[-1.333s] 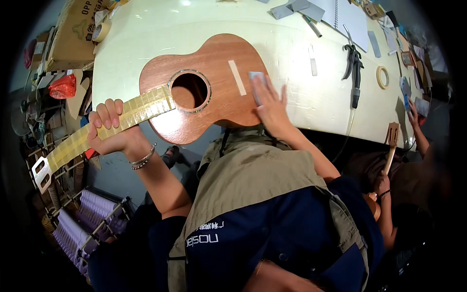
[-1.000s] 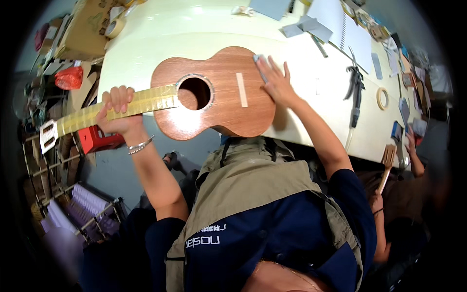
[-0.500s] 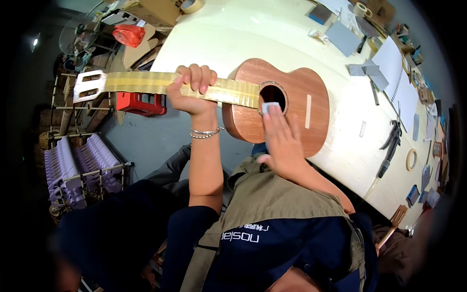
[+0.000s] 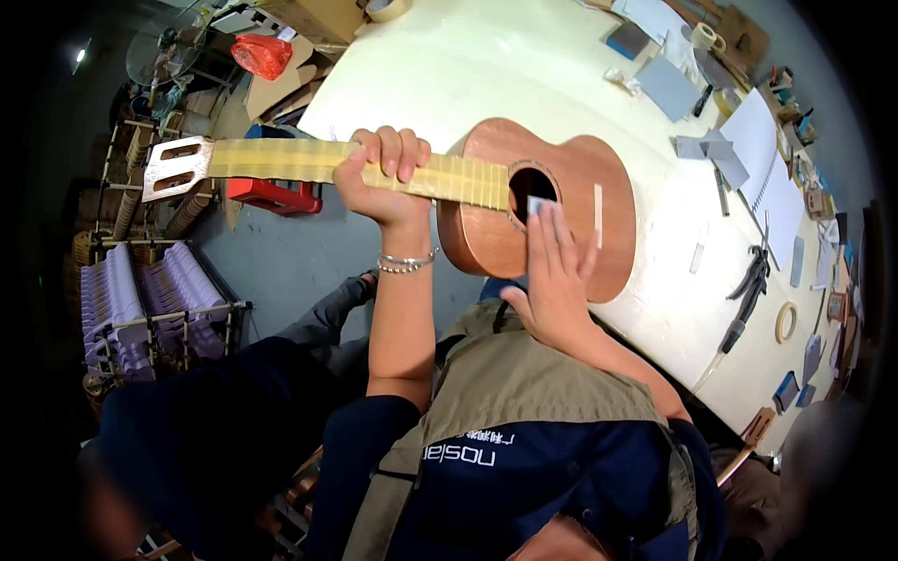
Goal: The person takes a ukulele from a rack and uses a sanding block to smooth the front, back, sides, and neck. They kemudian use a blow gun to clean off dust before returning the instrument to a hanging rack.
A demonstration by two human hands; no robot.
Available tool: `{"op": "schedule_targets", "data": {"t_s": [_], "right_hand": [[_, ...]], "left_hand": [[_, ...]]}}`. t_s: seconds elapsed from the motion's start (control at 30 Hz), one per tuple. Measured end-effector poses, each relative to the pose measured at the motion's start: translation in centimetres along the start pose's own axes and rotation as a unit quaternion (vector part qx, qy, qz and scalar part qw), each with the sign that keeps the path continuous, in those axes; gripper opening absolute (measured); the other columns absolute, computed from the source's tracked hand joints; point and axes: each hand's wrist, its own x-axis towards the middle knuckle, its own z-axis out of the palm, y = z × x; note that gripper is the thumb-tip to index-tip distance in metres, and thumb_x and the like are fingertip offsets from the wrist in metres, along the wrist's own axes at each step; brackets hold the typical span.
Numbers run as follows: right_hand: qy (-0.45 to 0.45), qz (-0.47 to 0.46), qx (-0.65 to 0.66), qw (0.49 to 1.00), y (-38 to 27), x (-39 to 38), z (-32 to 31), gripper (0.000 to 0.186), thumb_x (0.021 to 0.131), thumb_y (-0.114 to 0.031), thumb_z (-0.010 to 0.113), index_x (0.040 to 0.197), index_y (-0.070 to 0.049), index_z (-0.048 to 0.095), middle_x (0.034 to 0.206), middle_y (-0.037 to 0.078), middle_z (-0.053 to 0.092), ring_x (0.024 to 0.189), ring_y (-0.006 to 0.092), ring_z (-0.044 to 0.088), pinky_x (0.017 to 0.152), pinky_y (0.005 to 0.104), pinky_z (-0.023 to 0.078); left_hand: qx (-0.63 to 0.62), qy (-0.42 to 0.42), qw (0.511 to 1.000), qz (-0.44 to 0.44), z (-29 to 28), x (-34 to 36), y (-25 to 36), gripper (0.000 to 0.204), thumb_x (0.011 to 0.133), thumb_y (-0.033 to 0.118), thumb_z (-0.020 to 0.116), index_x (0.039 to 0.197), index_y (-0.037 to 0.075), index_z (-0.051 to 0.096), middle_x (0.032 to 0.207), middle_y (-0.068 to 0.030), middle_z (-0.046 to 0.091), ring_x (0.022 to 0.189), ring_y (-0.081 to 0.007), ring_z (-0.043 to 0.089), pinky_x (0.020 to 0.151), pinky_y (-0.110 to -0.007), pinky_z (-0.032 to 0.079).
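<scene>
A small ukulele with a reddish-brown wooden body lies partly over the table's near edge, its neck pointing left. Yellowish tape covers the fingerboard, and the slotted headstock is bare of strings and tuners. My left hand is wrapped round the neck near the body. My right hand lies on the top beside the soundhole, fingers stretched out. Under its fingertips is a small pale-grey piece that looks like sandpaper, over the hole's lower right rim. A pale strip marks the bridge place.
The pale table carries grey sheets, a spiral notebook, a black-handled tool and a tape roll on the right. A red stool and a rack of lilac parts stand on the left.
My right hand has slid slightly right with the grey piece, across the soundhole's lower edge. The left hand keeps its hold on the neck. The whole view has shifted a little.
</scene>
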Motion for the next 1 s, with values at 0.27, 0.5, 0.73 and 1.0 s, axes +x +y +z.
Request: {"op": "schedule_targets", "data": {"t_s": [0.27, 0.5, 0.73, 1.0], "right_hand": [[0.007, -0.149, 0.008, 0.989, 7.3, -4.4, 2.5, 0.078, 0.076, -0.044, 0.058, 0.138, -0.005, 0.030, 0.142, 0.014, 0.033, 0.133, 0.0246, 0.029, 0.107, 0.0496, 0.012], [-0.061, -0.380, -0.003, 0.923, 4.9, 6.0, -2.0, 0.065, 0.083, -0.041, 0.051, 0.139, -0.013, 0.032, 0.143, 0.002, 0.034, 0.132, 0.0161, 0.032, 0.109, 0.0419, 0.013], [-0.014, -0.398, 0.017, 0.917, 5.0, 8.2, -2.3, 0.060, 0.087, -0.038, 0.046, 0.140, -0.013, 0.031, 0.145, 0.002, 0.030, 0.134, 0.0153, 0.026, 0.108, 0.0423, 0.013], [-0.070, -0.348, 0.005, 0.935, 6.6, 4.5, -3.0, 0.066, 0.083, -0.045, 0.047, 0.138, -0.012, 0.034, 0.143, 0.003, 0.033, 0.133, 0.0178, 0.029, 0.108, 0.0459, 0.012]], "left_hand": [[-0.028, -0.055, 0.997, -0.050, -2.1, 1.7, 0.0, 0.018, 0.068, 0.027, 0.045, 0.061, 0.015, 0.033, 0.050, 0.0027, 0.028, 0.042, -0.0102, 0.028, 0.048, -0.027, 0.029], [-0.011, -0.197, 0.975, -0.097, 0.9, 3.0, -1.0, 0.022, 0.070, 0.029, 0.048, 0.062, 0.016, 0.033, 0.052, 0.0052, 0.029, 0.045, -0.0081, 0.029, 0.053, -0.026, 0.031], [-0.031, -0.202, 0.973, -0.112, 3.0, 3.4, -2.4, 0.023, 0.072, 0.031, 0.048, 0.063, 0.016, 0.034, 0.054, 0.0054, 0.029, 0.045, -0.0082, 0.030, 0.054, -0.025, 0.030], [-0.037, -0.212, 0.970, -0.113, 2.6, 3.1, -2.8, 0.021, 0.070, 0.031, 0.048, 0.063, 0.016, 0.036, 0.054, 0.0056, 0.031, 0.049, -0.0079, 0.032, 0.055, -0.025, 0.030]]}}
